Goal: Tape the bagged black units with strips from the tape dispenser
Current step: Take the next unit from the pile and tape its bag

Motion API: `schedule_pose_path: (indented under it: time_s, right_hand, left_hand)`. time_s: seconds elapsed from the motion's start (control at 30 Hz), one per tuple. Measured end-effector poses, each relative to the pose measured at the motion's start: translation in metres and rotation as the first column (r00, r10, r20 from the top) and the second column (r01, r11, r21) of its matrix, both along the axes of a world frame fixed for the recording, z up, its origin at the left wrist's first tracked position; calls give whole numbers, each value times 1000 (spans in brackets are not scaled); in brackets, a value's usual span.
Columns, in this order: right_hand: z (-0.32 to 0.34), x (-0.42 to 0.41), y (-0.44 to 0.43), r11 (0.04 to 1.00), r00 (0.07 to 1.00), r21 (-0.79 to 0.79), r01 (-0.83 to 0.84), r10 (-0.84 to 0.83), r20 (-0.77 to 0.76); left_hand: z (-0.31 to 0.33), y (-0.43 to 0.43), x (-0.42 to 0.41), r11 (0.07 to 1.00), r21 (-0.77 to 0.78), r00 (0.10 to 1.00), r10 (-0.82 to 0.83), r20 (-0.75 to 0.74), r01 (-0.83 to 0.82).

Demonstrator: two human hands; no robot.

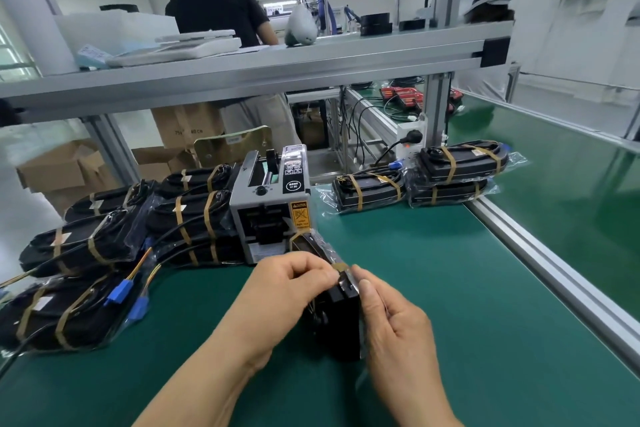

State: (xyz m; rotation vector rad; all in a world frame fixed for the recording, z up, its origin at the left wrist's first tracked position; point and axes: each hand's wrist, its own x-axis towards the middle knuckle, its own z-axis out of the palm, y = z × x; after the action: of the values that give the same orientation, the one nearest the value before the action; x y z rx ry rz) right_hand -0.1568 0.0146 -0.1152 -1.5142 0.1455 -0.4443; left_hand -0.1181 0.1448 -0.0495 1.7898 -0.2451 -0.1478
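here, fingers (323,274) of left hand (287,291) and right hand (394,326) pinch boxy, glossy-bagged unit (343,329).

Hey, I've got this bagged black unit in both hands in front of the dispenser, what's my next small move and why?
Probably press the tape strip flat over the top edge of the bagged black unit. Your left hand pinches the strip at that edge and your right hand grips the unit's side, so it looks placed but not smoothed.

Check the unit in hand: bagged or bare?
Bagged: clear film wrinkles over the far end of the black unit. Left hand and right hand grip it, tape strip between them.
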Motion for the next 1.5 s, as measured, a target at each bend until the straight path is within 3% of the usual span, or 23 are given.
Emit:
schedule_pose_path:
  time_s: [0.17,0.47,0.73,0.97,1.23,1.5]
  right_hand:
    - [1,-1,0,1000,1000,-22,-10,10,-12]
    - [2,-1,3,1000,1000,11,-22,22,-19]
    - [6,-3,3,998,998,25,-61,61,12]
    - [8,-4,4,977,997,199,-71,63,47]
    - [10,-7,4,985,996,158,-74,66,56]
    - [14,-8,7,991,997,117,-64,58,51]
  left_hand:
    - [-2,-6,1,999,-12,996,39,-76,-40]
    - [-6,-7,2,995,16,992,102,-68,-101]
    - [-12,-10,0,976,123,984,179,26,-181]
    - [-15,-10,1,971,140,980,190,49,-195]
    - [-17,-9,2,973,153,984,167,56,-173]
    - [-22,-14,1,956,101,962,274,12,-274]
